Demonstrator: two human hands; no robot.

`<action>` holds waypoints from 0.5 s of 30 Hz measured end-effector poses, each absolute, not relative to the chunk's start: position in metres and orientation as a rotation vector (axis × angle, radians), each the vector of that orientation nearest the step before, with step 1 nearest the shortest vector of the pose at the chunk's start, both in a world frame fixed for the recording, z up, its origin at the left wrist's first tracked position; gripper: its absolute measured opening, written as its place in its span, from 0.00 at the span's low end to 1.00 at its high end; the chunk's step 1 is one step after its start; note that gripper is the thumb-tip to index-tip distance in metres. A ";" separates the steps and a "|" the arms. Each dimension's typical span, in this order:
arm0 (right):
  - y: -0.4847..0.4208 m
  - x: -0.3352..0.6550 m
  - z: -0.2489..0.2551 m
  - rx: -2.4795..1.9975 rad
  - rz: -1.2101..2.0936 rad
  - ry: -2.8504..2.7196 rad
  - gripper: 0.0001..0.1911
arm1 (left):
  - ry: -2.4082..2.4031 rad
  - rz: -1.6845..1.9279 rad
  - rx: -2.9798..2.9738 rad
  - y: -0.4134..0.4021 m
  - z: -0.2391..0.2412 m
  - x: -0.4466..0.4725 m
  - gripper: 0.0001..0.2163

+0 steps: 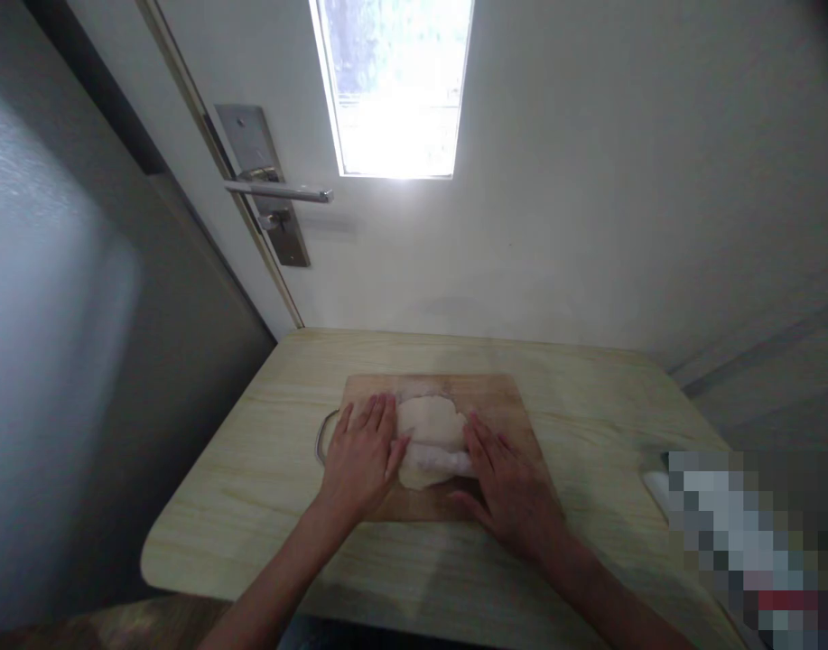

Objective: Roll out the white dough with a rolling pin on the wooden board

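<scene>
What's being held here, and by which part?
Nothing gripped. Flat palms rest on the dough: left hand on its left edge, right hand on its right.

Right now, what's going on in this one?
A person has both hands laid flat on a pale lump of dough that sits on a wooden board. The left hand rests against its left side, the right hand against its right, with the fingers open. The board lies on a light wooden table in front of a door.
</scene>
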State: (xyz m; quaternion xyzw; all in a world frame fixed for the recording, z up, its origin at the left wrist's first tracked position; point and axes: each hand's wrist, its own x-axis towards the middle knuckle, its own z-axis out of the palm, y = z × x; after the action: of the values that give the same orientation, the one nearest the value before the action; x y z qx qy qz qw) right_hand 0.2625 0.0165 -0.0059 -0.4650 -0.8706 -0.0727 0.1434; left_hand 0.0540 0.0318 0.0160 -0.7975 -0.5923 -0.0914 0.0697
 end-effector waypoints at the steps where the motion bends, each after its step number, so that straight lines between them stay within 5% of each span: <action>1: 0.014 0.262 -0.007 -1.335 -0.226 -2.512 0.35 | -1.780 -0.305 -2.386 0.027 0.014 0.053 0.22; 15: -0.007 0.264 -0.017 -1.268 -0.371 -2.514 0.30 | -1.699 -0.469 -2.268 -0.021 -0.009 0.053 0.23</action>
State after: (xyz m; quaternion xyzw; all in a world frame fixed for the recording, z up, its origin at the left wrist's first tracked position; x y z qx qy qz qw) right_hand 0.2642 -0.0071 -0.0174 -0.4415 -0.8751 -0.1292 0.1502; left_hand 0.0527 -0.0214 -0.0091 -0.7825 -0.5860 -0.1620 0.1342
